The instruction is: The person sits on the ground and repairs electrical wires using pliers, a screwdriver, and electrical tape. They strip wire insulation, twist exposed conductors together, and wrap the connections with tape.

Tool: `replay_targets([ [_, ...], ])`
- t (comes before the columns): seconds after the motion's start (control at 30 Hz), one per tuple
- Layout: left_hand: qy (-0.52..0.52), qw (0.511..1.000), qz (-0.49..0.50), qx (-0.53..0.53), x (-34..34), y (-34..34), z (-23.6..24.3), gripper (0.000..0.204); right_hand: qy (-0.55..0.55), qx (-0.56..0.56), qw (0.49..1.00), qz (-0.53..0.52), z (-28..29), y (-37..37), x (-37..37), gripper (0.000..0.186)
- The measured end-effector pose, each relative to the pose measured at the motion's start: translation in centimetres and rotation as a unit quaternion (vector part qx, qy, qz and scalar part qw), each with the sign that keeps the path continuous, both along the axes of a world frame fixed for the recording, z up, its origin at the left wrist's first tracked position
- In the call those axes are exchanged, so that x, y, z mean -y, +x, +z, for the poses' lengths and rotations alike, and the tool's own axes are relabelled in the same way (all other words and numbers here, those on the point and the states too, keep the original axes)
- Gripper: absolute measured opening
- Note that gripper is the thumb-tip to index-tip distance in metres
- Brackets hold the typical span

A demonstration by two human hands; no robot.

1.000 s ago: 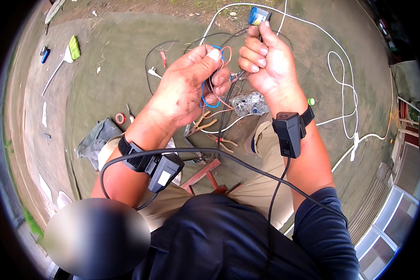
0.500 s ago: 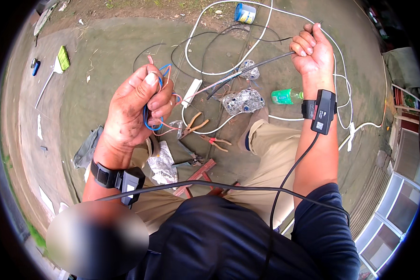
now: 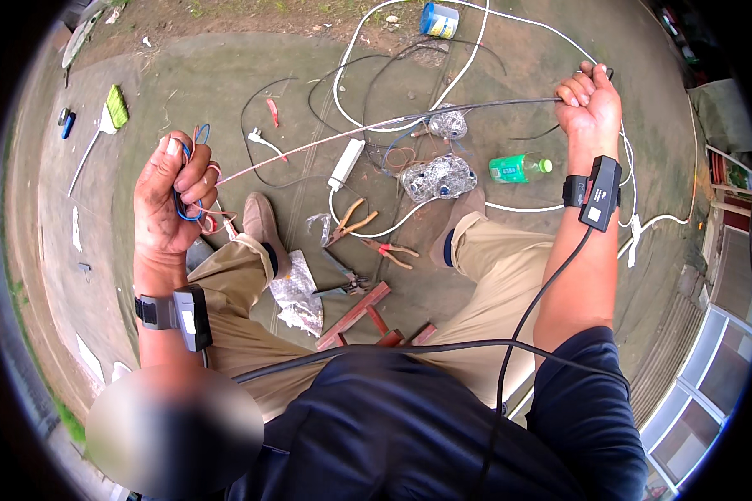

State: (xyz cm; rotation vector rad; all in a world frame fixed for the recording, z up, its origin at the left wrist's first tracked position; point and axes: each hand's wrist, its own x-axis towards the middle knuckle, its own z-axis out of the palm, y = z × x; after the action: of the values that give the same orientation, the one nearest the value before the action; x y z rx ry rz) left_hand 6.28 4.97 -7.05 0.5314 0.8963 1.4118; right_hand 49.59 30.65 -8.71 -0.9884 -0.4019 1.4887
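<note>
My left hand (image 3: 175, 192) is closed around a small bundle of blue and pinkish wires (image 3: 184, 196), whose loops stick out above and below the fingers. From it a thin pinkish wire (image 3: 309, 142) runs taut to the right and meets a black cable (image 3: 501, 105) near the middle. The far end of that cable is gripped in my right hand (image 3: 591, 108), fingers wrapped round it. Below the stretched line lie a white power strip (image 3: 347, 165), pliers with orange handles (image 3: 355, 219) and pliers with red handles (image 3: 393, 252).
Clear-wrapped bundles (image 3: 437, 178) and a green bottle (image 3: 518, 169) lie on the ground ahead. A white cable (image 3: 336, 79) loops across the far side by a blue and white tub (image 3: 439, 21). Between my feet are a crumpled silvery sheet (image 3: 299, 292) and a red frame (image 3: 355, 316).
My hands have moved apart, left hand leftward, right hand rightward and slightly nearer. A longer stretch of pinkish wire now shows between them. A white plug formerly behind my left hand is visible.
</note>
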Motion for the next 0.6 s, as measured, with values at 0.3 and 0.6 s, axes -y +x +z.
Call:
replay_targets([
  [0.3, -0.073, 0.973, 0.177, -0.129, 2.7, -7.0, -1.7, 0.022, 0.051, 0.129, 0.99, -0.023, 1.4, 1.2, 0.9, 0.035],
  [0.6, -0.096, 0.834, -0.002, -0.543, -3.0, -3.9, -2.8, 0.025, 0.093, 0.217, 0.965, 0.115, 1.7, -5.8, 2.4, 0.037],
])
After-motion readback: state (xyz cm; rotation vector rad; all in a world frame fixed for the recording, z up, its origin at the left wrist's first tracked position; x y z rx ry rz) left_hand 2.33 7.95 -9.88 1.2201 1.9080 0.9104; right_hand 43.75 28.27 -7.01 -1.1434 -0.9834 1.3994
